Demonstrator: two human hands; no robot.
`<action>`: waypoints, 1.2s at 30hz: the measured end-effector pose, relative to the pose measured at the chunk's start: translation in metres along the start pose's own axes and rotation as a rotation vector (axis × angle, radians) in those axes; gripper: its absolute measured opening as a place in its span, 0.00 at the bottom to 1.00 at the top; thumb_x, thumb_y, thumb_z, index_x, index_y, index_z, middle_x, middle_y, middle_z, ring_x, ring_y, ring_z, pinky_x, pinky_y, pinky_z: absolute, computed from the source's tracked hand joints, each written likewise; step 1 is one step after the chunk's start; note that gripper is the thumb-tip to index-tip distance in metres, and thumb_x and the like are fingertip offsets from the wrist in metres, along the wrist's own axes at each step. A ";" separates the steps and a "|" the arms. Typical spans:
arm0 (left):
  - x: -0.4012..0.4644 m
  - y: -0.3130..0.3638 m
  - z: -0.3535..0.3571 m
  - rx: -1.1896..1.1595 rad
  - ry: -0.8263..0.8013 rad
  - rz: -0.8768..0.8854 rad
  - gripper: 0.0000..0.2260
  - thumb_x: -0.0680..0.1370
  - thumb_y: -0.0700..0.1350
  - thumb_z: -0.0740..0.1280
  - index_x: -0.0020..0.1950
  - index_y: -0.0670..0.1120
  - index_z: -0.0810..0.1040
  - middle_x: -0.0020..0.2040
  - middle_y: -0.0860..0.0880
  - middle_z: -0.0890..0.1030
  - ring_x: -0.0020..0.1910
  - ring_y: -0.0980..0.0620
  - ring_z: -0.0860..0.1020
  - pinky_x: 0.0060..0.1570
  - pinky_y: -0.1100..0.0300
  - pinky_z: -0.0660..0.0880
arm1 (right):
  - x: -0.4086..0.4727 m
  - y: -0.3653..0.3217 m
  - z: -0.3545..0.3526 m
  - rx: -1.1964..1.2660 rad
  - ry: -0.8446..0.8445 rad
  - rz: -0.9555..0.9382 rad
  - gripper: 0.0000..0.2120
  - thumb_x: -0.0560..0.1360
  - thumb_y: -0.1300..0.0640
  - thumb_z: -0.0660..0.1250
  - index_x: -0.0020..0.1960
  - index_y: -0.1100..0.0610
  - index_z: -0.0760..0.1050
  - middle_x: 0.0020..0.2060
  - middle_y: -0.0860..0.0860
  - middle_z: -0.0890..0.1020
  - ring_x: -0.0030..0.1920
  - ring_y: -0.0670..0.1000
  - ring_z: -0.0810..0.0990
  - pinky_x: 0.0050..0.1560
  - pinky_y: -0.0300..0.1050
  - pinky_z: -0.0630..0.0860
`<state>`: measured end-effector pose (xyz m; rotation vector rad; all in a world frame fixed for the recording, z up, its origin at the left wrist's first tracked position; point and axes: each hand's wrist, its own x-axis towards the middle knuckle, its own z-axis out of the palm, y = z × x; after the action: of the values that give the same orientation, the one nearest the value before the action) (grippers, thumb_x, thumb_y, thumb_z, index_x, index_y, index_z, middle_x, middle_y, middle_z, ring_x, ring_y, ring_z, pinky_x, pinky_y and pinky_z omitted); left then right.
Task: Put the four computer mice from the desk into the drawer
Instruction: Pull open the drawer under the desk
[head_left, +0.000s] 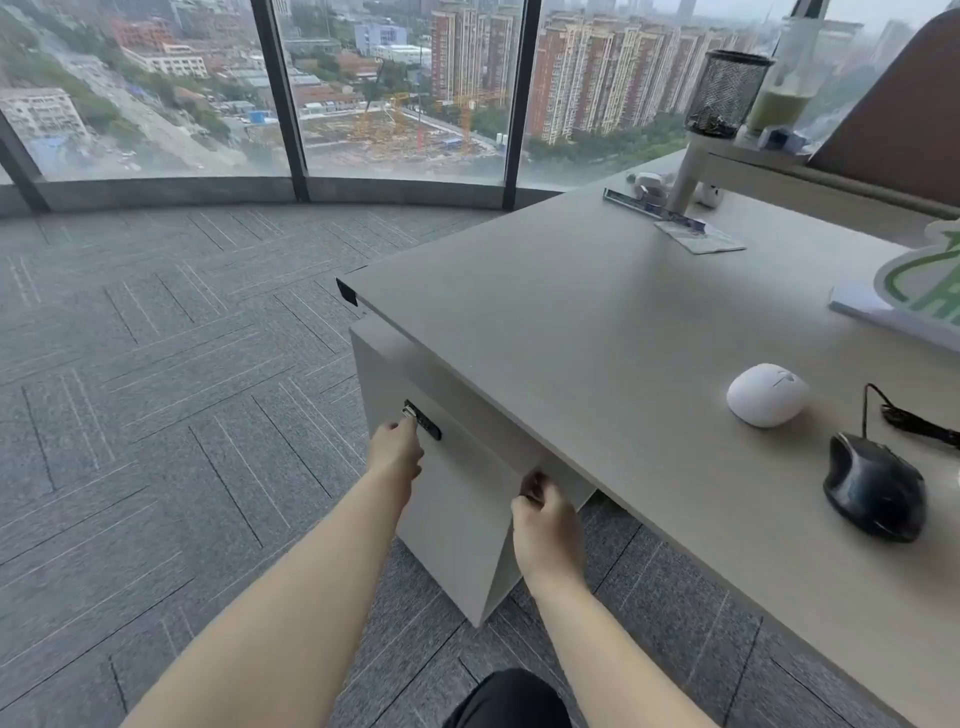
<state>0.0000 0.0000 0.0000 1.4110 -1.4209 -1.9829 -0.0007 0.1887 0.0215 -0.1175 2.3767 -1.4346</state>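
Observation:
A white mouse (768, 394) and a black corded mouse (874, 486) lie on the beige desk (571, 322) at the right. Other mice are out of view. Under the desk's left end stands a light grey drawer cabinet (457, 499) with a black lock plate (425, 422). My left hand (397, 449) pinches a small metal key at that lock. My right hand (545, 519) has its fingers curled over the top right edge of the drawer front. The drawer looks closed or barely ajar.
Papers and a ruler (685, 228) lie at the desk's far side, beside a small raised shelf (779, 161) with a mesh pen cup (724, 93). A green and white sign (919, 280) sits at the right. Grey carpet and floor-length windows lie to the left.

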 end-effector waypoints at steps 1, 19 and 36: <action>0.005 0.002 0.004 0.019 0.009 0.014 0.07 0.78 0.46 0.57 0.43 0.45 0.71 0.37 0.47 0.73 0.42 0.45 0.72 0.42 0.53 0.69 | 0.002 0.000 0.002 0.004 0.033 -0.021 0.06 0.76 0.62 0.60 0.47 0.57 0.75 0.36 0.48 0.79 0.34 0.46 0.76 0.29 0.38 0.67; 0.029 -0.010 -0.011 -0.155 0.157 -0.064 0.10 0.79 0.41 0.58 0.56 0.39 0.74 0.52 0.41 0.74 0.56 0.38 0.76 0.31 0.49 0.79 | -0.025 0.016 0.006 -0.031 -0.092 -0.063 0.16 0.76 0.66 0.59 0.54 0.53 0.82 0.48 0.44 0.85 0.51 0.45 0.81 0.46 0.33 0.73; -0.071 -0.066 -0.243 -0.181 0.268 0.014 0.14 0.81 0.43 0.57 0.63 0.40 0.74 0.61 0.45 0.79 0.54 0.45 0.80 0.31 0.53 0.78 | -0.161 0.037 0.092 0.004 -0.684 -0.095 0.20 0.71 0.68 0.56 0.39 0.53 0.85 0.42 0.52 0.87 0.48 0.51 0.84 0.53 0.50 0.82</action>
<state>0.2560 -0.0487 -0.0226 1.5126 -1.1037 -1.7825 0.1850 0.1703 -0.0069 -0.6195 1.8182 -1.1839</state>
